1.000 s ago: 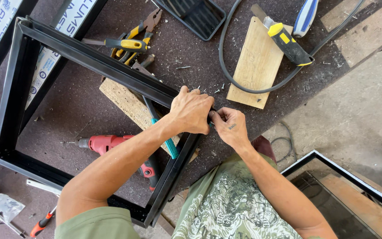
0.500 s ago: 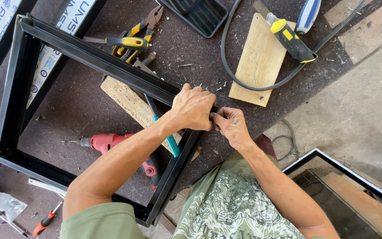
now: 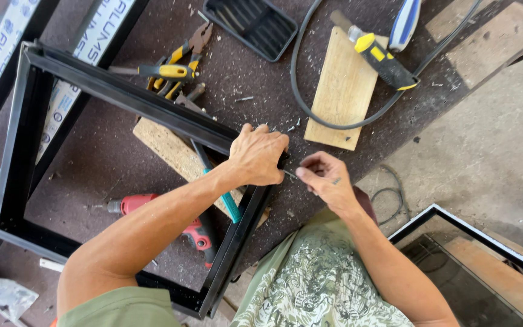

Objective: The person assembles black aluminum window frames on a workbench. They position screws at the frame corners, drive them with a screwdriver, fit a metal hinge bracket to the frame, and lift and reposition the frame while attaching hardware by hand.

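Note:
A black metal frame [image 3: 122, 97] lies flat on the dark workbench [image 3: 92, 157]. My left hand [image 3: 258, 154] clamps over the frame's near right corner from above. Just to the right of that corner, my right hand [image 3: 328, 178] pinches a thin metal piece [image 3: 290, 174] between fingertips, its tip pointing at the corner. The corner joint itself is hidden under my left hand.
Inside the frame lie a red drill [image 3: 134, 204], a teal-handled tool [image 3: 231, 206] and a wooden block [image 3: 171, 148]. Behind it are pliers [image 3: 183, 54], a black tray [image 3: 249, 24], a wooden board [image 3: 340, 91], a yellow-black tool [image 3: 382, 57] and a black cable [image 3: 298, 79]. A glazed frame [image 3: 455, 242] stands lower right.
My right hand has drawn back a little to the right from the corner, and the thin metal piece now shows between the hands. The left hand keeps its grip.

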